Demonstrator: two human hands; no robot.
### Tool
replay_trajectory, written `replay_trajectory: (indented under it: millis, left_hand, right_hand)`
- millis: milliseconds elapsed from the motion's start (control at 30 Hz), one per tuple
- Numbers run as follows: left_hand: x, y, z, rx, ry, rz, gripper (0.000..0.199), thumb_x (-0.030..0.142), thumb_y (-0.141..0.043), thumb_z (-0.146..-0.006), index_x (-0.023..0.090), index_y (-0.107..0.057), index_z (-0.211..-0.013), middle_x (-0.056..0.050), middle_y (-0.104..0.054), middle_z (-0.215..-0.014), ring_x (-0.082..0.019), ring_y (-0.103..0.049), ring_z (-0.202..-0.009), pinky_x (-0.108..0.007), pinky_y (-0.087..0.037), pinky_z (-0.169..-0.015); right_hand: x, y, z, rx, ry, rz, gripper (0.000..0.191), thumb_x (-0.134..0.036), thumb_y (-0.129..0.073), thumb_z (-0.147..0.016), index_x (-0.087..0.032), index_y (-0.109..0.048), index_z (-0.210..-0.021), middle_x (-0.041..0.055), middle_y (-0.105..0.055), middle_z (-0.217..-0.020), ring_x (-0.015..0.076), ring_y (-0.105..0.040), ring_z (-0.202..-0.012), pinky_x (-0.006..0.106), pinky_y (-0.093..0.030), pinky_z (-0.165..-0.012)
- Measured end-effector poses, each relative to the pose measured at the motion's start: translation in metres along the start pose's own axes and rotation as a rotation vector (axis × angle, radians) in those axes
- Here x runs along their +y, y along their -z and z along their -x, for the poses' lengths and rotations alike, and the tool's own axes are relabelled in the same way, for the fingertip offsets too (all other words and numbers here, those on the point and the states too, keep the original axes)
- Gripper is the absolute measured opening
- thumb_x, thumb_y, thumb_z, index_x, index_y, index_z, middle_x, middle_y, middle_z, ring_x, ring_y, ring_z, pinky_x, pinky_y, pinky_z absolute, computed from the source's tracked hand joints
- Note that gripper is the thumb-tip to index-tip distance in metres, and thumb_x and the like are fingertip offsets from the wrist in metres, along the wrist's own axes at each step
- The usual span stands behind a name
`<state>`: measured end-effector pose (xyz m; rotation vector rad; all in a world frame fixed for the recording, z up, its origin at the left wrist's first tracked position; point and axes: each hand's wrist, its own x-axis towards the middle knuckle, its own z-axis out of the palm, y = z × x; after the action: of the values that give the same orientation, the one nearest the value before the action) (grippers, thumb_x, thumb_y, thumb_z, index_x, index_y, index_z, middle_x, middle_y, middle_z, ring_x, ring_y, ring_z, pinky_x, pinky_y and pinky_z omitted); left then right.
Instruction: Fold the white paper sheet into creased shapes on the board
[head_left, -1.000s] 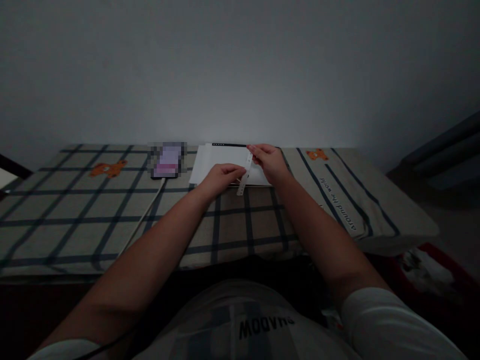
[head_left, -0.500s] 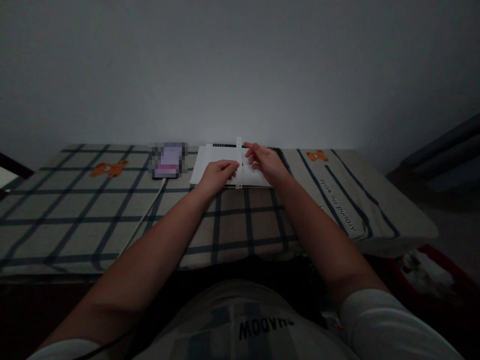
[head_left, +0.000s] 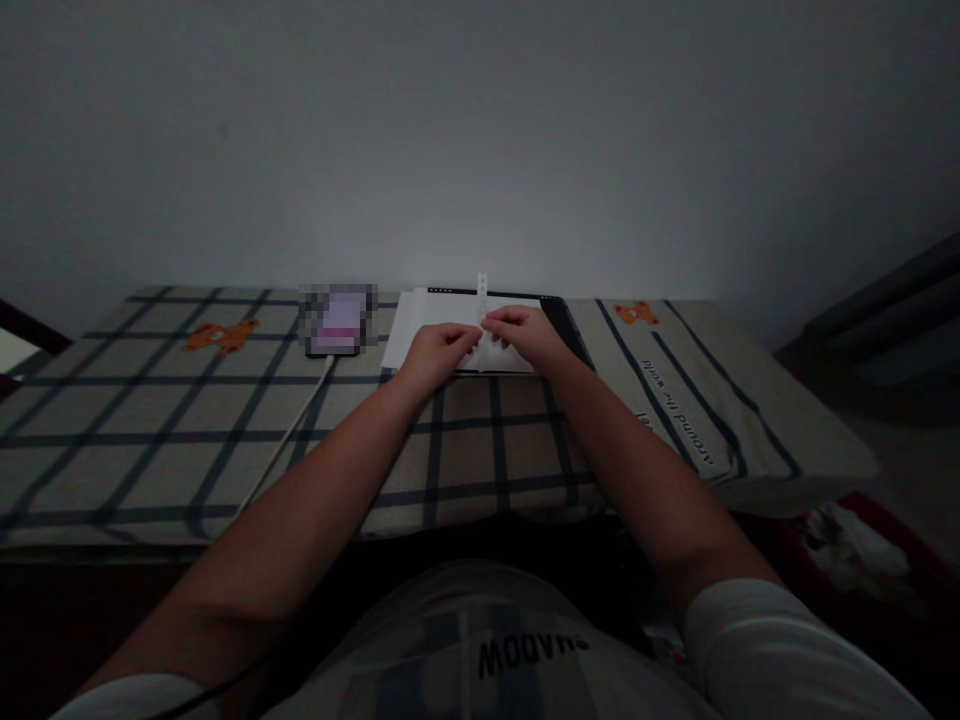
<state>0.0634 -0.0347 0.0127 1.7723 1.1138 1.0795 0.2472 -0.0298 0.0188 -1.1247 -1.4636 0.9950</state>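
Note:
A narrow white strip with small holes (head_left: pixel 482 286) stands out over white paper sheets (head_left: pixel 405 325) on the table. From the left, my left hand (head_left: pixel 436 352) pinches the strip's edge between thumb and fingers. My right hand (head_left: pixel 531 332) is closed at the strip's other side, its thumb and forefinger meeting on it close to the left fingertips. Fingers cover the strip's middle, and its lower end blends into the paper. Beneath the sheets a black cover or folder (head_left: pixel 564 318) shows at the right and along the back edge.
A phone (head_left: pixel 336 325), its screen blurred, lies to the left with a white cable (head_left: pixel 289 430) running to the front edge. A checked tablecloth (head_left: pixel 465 440) with bear prints covers the table, which meets a wall (head_left: pixel 480 150). A red container (head_left: pixel 892 520) stands below right.
My right hand has come down and inward, and its spread fingers have closed on the strip. My left hand stays nearly in place. The strip's lower end no longer stands out clearly.

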Motion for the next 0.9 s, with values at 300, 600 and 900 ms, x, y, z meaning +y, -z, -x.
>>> replay_trajectory:
  millis: [300, 600, 900]
  left_hand:
    - [-0.001, -0.001, -0.002, 0.044, 0.099, 0.164, 0.028, 0.045, -0.072, -0.072, 0.017, -0.075, -0.07, -0.003, -0.069, -0.066, -0.014, -0.055, -0.059, -0.026, -0.042, -0.059]
    - [0.005, -0.003, -0.002, -0.002, 0.221, 0.433, 0.024, 0.039, -0.079, -0.064, 0.017, -0.069, -0.062, -0.001, -0.064, -0.061, -0.01, -0.052, -0.056, -0.023, -0.039, -0.054]
    - [0.006, -0.002, -0.003, -0.016, 0.224, 0.435, 0.032, 0.044, -0.084, -0.062, 0.016, -0.069, -0.064, -0.001, -0.062, -0.061, -0.009, -0.049, -0.055, -0.023, -0.036, -0.053]
  right_hand:
    - [0.004, -0.001, -0.001, -0.078, 0.002, -0.109, 0.031, -0.037, -0.079, -0.067, -0.018, -0.072, -0.091, -0.0019, -0.066, -0.067, 0.0119, -0.057, -0.058, 0.028, -0.049, -0.059]
    - [0.0, 0.0, 0.002, -0.115, 0.072, -0.062, 0.025, -0.038, -0.078, -0.071, -0.019, -0.07, -0.085, -0.0005, -0.065, -0.072, 0.0118, -0.057, -0.061, 0.028, -0.051, -0.062]
    - [-0.001, -0.002, 0.004, -0.067, 0.2, 0.003, 0.02, -0.038, -0.072, -0.073, -0.021, -0.075, -0.084, 0.0025, -0.069, -0.083, 0.0136, -0.06, -0.07, 0.029, -0.052, -0.065]
